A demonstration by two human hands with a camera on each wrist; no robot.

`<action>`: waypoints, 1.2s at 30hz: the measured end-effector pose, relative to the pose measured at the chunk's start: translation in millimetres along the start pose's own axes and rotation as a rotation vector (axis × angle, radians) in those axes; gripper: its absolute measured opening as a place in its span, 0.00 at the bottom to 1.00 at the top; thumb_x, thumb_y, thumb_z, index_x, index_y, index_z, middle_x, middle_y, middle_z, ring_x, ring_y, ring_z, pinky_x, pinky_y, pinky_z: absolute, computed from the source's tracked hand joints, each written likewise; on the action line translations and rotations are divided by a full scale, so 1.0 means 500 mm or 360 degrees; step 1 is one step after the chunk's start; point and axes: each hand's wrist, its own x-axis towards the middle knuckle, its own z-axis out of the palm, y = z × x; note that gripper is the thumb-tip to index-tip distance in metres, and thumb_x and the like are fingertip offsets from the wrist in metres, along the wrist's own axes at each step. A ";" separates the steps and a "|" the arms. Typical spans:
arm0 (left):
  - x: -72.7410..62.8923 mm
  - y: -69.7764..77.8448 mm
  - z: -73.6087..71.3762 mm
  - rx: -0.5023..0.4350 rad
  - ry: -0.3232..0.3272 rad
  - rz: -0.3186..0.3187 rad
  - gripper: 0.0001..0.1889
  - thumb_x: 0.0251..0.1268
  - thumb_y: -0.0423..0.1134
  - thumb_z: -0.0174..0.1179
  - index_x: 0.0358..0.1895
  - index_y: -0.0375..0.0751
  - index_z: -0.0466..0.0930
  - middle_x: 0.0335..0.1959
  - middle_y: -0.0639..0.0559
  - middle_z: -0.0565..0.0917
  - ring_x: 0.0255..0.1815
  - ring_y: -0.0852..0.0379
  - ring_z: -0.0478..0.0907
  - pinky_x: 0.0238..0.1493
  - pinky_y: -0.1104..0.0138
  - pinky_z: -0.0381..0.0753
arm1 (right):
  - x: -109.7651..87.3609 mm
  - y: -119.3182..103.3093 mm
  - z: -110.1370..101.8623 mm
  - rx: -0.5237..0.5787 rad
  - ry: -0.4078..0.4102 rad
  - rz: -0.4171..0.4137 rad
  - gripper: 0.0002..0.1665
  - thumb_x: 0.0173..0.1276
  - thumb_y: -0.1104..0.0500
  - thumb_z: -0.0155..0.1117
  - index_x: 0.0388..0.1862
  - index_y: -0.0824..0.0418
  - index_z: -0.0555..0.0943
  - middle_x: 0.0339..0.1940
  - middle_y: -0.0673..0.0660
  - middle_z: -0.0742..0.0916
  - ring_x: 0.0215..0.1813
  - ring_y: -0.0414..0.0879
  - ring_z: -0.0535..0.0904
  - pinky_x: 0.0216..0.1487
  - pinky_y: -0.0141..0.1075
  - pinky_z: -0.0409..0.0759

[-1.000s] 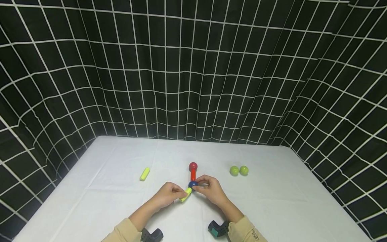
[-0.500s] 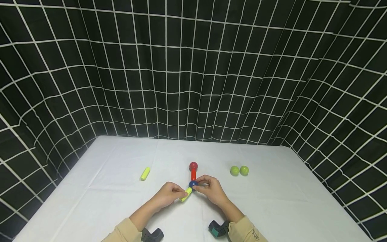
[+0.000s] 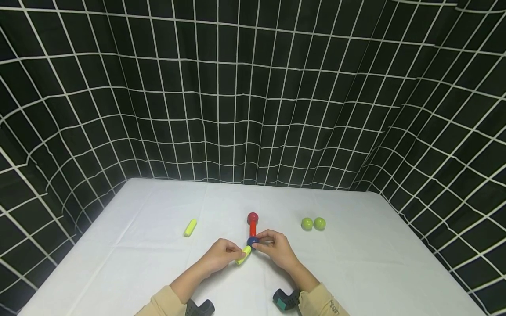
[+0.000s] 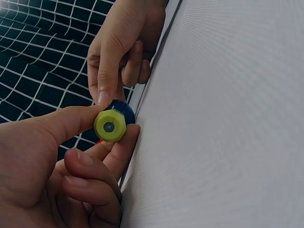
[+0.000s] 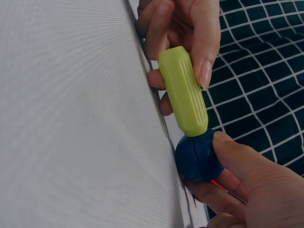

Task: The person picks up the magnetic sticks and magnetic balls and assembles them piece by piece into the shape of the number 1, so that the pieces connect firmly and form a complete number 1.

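Note:
Between thumb and fingers my left hand (image 3: 220,255) pinches a yellow-green ribbed rod (image 5: 184,92). One end of that rod touches a blue ball (image 5: 199,156), which my right hand (image 3: 276,249) holds by its sides. From the blue ball a red rod (image 3: 253,228) runs away from me to a red ball (image 3: 252,217), in one line on the table. In the left wrist view the yellow-green rod is seen end-on, with a small round metal-like spot in its tip, and it partly hides the blue ball.
A second yellow-green rod (image 3: 190,228) lies to the left on the white-covered table (image 3: 375,263). Two green balls (image 3: 307,224) sit side by side at the right. A black curtain with a white grid (image 3: 237,109) stands behind the table and along its sides.

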 end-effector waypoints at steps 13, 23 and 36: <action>-0.002 0.003 0.002 0.0000 -0.0003 0.0006 0.17 0.56 0.47 0.63 0.36 0.35 0.84 0.27 0.51 0.83 0.23 0.59 0.71 0.24 0.68 0.72 | -0.022 -0.051 -0.009 -0.0007 -0.0012 -0.0023 0.15 0.59 0.63 0.66 0.41 0.73 0.78 0.39 0.68 0.86 0.33 0.42 0.79 0.27 0.21 0.71; -0.002 0.005 0.008 -0.0042 -0.0016 0.0031 0.16 0.55 0.46 0.63 0.35 0.34 0.84 0.23 0.52 0.83 0.20 0.60 0.71 0.23 0.69 0.72 | -0.021 -0.048 -0.009 -0.0011 -0.0033 -0.0072 0.15 0.59 0.64 0.66 0.41 0.73 0.78 0.39 0.69 0.86 0.27 0.37 0.73 0.21 0.20 0.64; 0.009 0.002 0.025 -0.0118 -0.0045 -0.0015 0.15 0.54 0.48 0.65 0.31 0.37 0.84 0.11 0.59 0.74 0.09 0.66 0.60 0.13 0.75 0.60 | 0.008 0.028 0.005 -0.0023 0.0016 -0.0064 0.16 0.57 0.58 0.69 0.41 0.66 0.80 0.39 0.62 0.87 0.25 0.34 0.70 0.20 0.22 0.64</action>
